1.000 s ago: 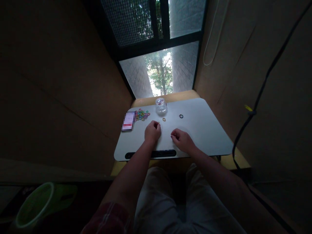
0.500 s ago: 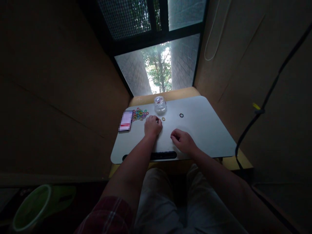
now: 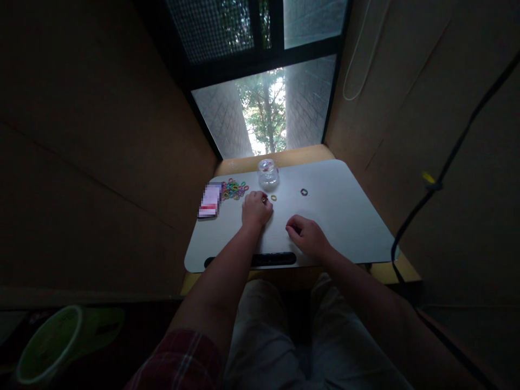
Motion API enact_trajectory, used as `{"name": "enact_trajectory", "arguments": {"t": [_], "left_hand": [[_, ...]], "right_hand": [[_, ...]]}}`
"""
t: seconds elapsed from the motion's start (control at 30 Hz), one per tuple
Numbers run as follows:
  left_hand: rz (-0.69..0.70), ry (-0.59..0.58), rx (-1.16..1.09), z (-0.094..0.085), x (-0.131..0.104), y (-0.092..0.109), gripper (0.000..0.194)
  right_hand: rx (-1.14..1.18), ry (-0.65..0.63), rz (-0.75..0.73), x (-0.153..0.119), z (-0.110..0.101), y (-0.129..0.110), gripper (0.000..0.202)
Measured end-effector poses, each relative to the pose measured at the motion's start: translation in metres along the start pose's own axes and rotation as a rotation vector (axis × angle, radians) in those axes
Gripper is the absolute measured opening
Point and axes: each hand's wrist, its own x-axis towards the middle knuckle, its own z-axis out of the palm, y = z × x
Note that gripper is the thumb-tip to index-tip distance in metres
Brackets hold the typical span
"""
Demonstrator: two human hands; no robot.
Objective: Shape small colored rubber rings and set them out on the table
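Observation:
My left hand (image 3: 257, 208) rests on the white tabletop with its fingers curled together; something small may be between the fingertips, but I cannot make it out. Just beyond its fingers lies a single yellow loop (image 3: 273, 198). A pile of small coloured loops (image 3: 233, 189), like little hair ties, is beyond that hand to the left. My right hand (image 3: 306, 235) is closed at the near middle of the table, and its curled fingers hide whatever is inside. Farther off, a dark multicoloured loop (image 3: 304, 192) lies alone. A clear jar (image 3: 268, 176) stands upright behind the yellow loop.
A phone (image 3: 210, 200) with a blurred screen lies at the table's left edge. The white table (image 3: 349, 216) has a dark slot (image 3: 274, 259) at its near edge. A black cable (image 3: 450, 151) hangs at right. A green plastic container (image 3: 51, 344) is on the lower left.
The view has shifted slightly. My left fingers have turned a little, while both hands stay in nearly the same places. The loops and jar keep their places on the table.

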Motion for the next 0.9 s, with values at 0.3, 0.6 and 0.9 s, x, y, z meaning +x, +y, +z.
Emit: {"name": "enact_trajectory", "arguments": {"t": [0.3,0.6,0.9], "left_hand": [[0.152,-0.055,-0.173,0.0011,0.0014,-0.0040,0.035],[0.105,-0.171,-0.145,-0.0015,0.0038,-0.0004,0.029],[0.127,-0.148,-0.184,-0.0039,0.0012,-0.0008,0.020]], "right_hand": [[-0.006,-0.006,0.002,-0.0005,-0.0018,-0.0023,0.010],[-0.006,-0.005,0.007,-0.0001,-0.0007,-0.0015,0.010],[-0.004,0.005,0.001,0.0009,-0.0007,0.0002,0.012]]}}
